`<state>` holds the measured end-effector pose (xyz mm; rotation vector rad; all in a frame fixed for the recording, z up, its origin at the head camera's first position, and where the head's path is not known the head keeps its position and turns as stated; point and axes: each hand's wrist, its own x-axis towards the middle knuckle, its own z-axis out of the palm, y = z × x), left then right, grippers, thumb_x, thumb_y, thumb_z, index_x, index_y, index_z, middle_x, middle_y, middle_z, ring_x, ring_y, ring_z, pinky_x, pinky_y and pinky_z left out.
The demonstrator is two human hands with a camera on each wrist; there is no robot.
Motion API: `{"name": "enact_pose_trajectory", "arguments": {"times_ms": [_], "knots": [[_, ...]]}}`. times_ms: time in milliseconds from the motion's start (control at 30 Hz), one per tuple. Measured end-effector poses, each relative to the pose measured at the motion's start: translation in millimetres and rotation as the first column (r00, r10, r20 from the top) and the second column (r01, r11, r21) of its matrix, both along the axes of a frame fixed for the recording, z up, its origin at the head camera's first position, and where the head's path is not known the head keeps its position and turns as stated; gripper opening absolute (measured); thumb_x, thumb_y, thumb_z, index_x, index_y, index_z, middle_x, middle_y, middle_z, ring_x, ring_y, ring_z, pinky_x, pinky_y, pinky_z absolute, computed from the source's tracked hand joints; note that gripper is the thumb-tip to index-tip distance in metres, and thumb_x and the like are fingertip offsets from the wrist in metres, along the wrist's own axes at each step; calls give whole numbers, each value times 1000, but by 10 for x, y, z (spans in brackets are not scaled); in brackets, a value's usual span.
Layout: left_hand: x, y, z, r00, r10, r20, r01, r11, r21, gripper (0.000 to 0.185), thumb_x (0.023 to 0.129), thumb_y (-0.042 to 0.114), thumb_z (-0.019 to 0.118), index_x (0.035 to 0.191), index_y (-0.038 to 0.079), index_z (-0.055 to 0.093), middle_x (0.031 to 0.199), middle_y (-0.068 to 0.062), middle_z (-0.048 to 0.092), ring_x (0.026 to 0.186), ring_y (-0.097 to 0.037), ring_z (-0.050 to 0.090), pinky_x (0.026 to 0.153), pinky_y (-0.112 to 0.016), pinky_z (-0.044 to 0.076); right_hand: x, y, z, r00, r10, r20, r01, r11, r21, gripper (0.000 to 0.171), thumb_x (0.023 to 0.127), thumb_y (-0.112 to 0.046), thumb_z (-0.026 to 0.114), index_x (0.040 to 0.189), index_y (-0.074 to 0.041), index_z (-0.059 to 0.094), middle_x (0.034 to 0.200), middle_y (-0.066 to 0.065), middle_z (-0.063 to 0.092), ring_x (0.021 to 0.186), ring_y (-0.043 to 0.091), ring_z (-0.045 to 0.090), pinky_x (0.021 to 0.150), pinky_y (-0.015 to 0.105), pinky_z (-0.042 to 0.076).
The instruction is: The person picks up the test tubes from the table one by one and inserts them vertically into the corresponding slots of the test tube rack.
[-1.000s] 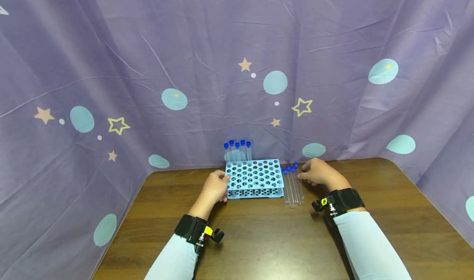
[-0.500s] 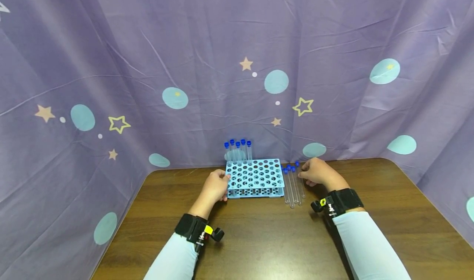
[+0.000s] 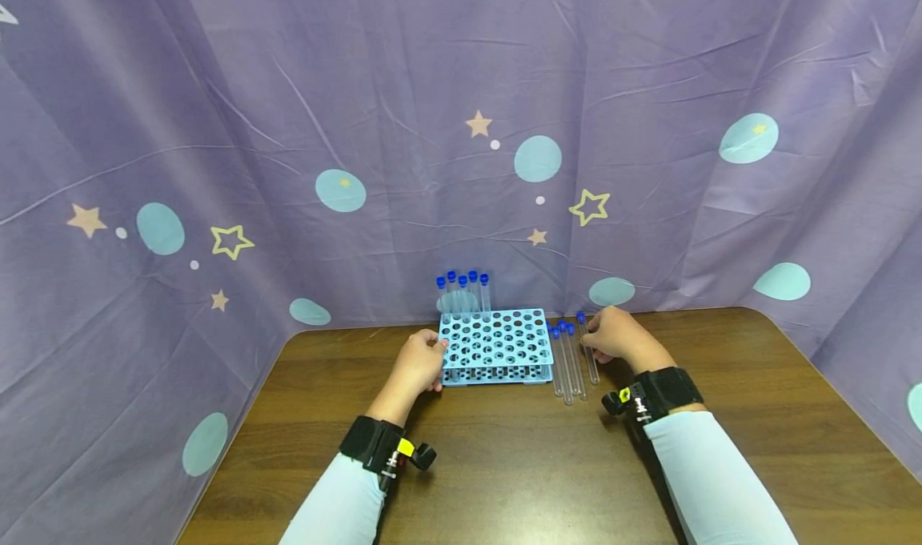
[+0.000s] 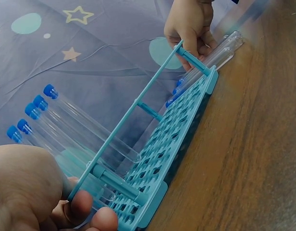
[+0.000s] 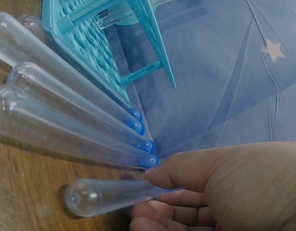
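Observation:
A light blue test tube rack with rows of round holes stands at the back of the table. Several clear test tubes with blue caps stand upright in its back left holes. My left hand grips the rack's left end, thumb on the top plate and fingers below it, as the left wrist view shows. To the rack's right, my right hand pinches one capped test tube between thumb and fingers. That tube lies slightly apart from several others lying side by side; its cap end is hidden by the thumb in the right wrist view.
A purple curtain with stars and dots hangs right behind the rack. The brown wooden table stretches toward me in front of both hands. Black straps with small cameras sit on both wrists.
My right hand has drawn the pinched test tube a little to the right, away from the other lying tubes. The left hand and the rack stay in place.

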<state>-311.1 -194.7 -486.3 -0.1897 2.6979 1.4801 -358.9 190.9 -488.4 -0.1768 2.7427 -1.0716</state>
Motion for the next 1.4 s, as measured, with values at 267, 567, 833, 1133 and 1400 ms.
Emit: {"name": "enact_pose_trajectory", "arguments": {"times_ms": [267,567,833,1133,1400], "knots": [[-5,-5,-4,1000,-6,-3,6,1000,-7,34,118,23,60,140,-3,65,66,-7,58,44,-18,59,41,-27,48,26,-29,17,1000,-19,11,19,1000,4,48,100,-8,74,136,23,65,84,17,77,61,16,75,60,34,69],[-10,-21,16,1000,-10,11,10,1000,-7,36,120,24,58,144,-2,63,63,-5,56,44,-18,58,42,-26,48,15,-73,5,1000,-24,-11,25,999,31,55,100,-11,76,141,23,62,77,12,74,60,15,71,58,33,67],[-9,-13,7,1000,-12,17,13,1000,-9,37,120,25,58,145,-2,62,63,-5,57,45,-18,59,42,-27,48,-9,-72,-15,999,-32,4,31,999,42,58,101,-12,76,146,21,60,68,7,70,59,16,71,59,33,67],[-4,-7,8,1000,-9,13,9,1000,-14,36,120,24,58,143,-2,63,63,-5,56,45,-18,58,42,-26,47,-4,-91,-20,999,-48,7,48,998,47,57,102,-13,77,145,20,61,66,5,67,60,17,71,59,33,67],[-5,-14,5,1000,-15,10,15,1000,-14,36,120,24,58,143,-2,63,61,-4,56,44,-17,58,42,-26,46,26,-96,-10,998,-56,1,56,997,57,57,102,-14,78,145,19,61,72,8,70,62,18,73,59,34,67]]}}
